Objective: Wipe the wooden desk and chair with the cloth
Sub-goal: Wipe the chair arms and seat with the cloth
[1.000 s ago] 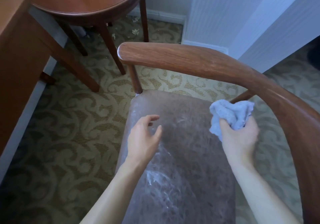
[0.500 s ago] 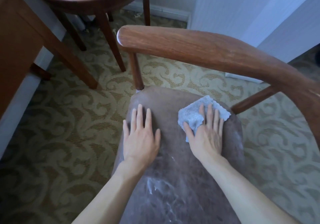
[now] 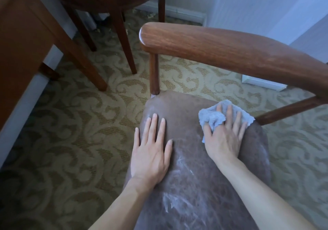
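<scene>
Desk (image 3: pixel 21 39) at 10 o'clock is cut off by the frame edge. The cloth (image 3: pixel 213 118) lies on the chair (image 3: pixel 230 52) seat at 2 o'clock, partly hidden under the right hand (image 3: pixel 223 137), fingers spread, pressing it flat. Left hand (image 3: pixel 150 151) rests flat, fingers straight, on the seat at centre.

Chair seat (image 3: pixel 186 176): cloth (image 3: pixel 213 118), both hands, perhaps dust.

Right hand (image 3: pixel 224 137) flat on blue cloth (image 3: pixel 212 118), left hand (image 3: pixel 151 148) flat beside it on chair seat (image 3: pixel 186 116)
</scene>
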{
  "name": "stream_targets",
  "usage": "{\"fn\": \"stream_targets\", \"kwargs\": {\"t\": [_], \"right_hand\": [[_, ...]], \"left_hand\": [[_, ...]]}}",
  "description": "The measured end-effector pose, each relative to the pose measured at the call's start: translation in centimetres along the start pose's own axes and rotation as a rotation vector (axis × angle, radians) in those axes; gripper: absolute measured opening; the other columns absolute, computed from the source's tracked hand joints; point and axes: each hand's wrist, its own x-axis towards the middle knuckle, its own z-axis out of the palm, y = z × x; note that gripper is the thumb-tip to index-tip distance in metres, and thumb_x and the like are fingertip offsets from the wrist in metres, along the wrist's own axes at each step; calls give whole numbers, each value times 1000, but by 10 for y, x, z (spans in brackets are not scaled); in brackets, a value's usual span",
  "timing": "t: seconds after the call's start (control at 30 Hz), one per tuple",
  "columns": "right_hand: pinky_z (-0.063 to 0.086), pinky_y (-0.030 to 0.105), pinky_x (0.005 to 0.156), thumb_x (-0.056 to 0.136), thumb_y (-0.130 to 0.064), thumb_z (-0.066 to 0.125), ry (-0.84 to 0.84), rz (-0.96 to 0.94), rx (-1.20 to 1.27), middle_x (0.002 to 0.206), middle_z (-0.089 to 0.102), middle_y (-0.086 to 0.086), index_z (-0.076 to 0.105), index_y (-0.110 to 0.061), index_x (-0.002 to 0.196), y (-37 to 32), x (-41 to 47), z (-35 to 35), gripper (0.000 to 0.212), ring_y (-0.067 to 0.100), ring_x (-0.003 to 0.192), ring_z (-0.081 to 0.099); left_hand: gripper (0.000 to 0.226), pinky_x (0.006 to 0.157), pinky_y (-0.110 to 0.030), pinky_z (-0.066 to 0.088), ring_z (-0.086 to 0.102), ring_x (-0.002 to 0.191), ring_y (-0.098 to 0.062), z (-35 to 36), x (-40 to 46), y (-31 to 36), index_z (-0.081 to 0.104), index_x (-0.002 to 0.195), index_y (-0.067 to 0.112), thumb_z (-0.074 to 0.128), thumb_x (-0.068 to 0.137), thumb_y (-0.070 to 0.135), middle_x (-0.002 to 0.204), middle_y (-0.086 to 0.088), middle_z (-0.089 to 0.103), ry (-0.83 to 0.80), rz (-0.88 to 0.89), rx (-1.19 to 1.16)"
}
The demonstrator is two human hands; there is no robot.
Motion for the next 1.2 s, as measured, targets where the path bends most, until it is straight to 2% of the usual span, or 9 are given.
{"fn": "stream_targets", "kwargs": {"t": [0.07, 0.17, 0.33, 0.47, 0.53, 0.67, 0.9, 1.2], "right_hand": [[-1, 54, 126, 98, -57, 22, -8, -40, 4, 172, 1, 5, 6, -25, 164, -12, 3, -1, 76, 35, 157, -3], [-2, 52, 126, 100, -58, 24, -29, -122, -7, 172, -2, 1, 3, -26, 164, -33, 11, -4, 75, 32, 157, -6], [-3, 51, 126, 101, -55, 27, -71, -381, -2, 172, 3, -4, 9, -25, 164, -78, 25, -9, 72, 28, 158, -2], [-1, 51, 126, 102, -52, 35, -95, -587, -31, 172, 3, 0, 15, -27, 163, -122, 15, -2, 70, 27, 158, -4], [0, 50, 126, 101, -48, 40, -92, -601, -24, 172, 6, 3, 18, -25, 162, -133, 5, 2, 69, 28, 158, -4], [0, 47, 127, 104, -44, 39, -91, -638, -20, 172, 5, -2, 19, -24, 162, -123, 7, 1, 64, 24, 158, -4], [0, 42, 127, 106, -42, 30, -71, -471, -36, 172, -1, -2, 8, -23, 164, -70, 13, -8, 65, 19, 158, -8], [2, 42, 128, 101, -51, 16, -8, -137, -28, 172, 9, 3, 9, -20, 164, 37, 10, -16, 71, 23, 158, 1]], "left_hand": [[65, 128, -54, 12, -12, 160, -17, 0, 0, 0, 2, 166, 24, 8, 108, 53, 174, 1, -8, 2, 5, -2], [65, 128, -54, 12, -12, 160, -17, 0, 0, 0, 2, 166, 24, 9, 108, 52, 174, 0, -9, 4, 10, -4], [67, 129, -53, 9, -11, 160, -17, 2, 0, 0, 1, 166, 20, 6, 108, 52, 174, -1, -8, 17, 14, 0], [71, 129, -52, 6, -4, 161, -22, 2, 0, -1, 12, 165, 13, 5, 106, 51, 173, -9, 12, -22, 11, 23], [71, 129, -52, 6, 3, 160, -26, 1, -2, -2, 15, 165, 13, 7, 105, 50, 171, -13, 20, -44, 29, 50], [74, 130, -49, 3, -1, 161, -22, 0, -1, -1, 14, 165, 12, 4, 104, 53, 172, -10, 16, -27, 8, 27], [71, 130, -49, 10, -10, 160, -14, 2, -1, 0, 3, 165, 12, 7, 107, 53, 174, -1, -5, 36, -11, -8], [71, 130, -50, 9, -11, 159, -13, 0, -1, 1, 0, 165, 13, 8, 107, 54, 174, 1, -7, 31, -17, -15]]}}
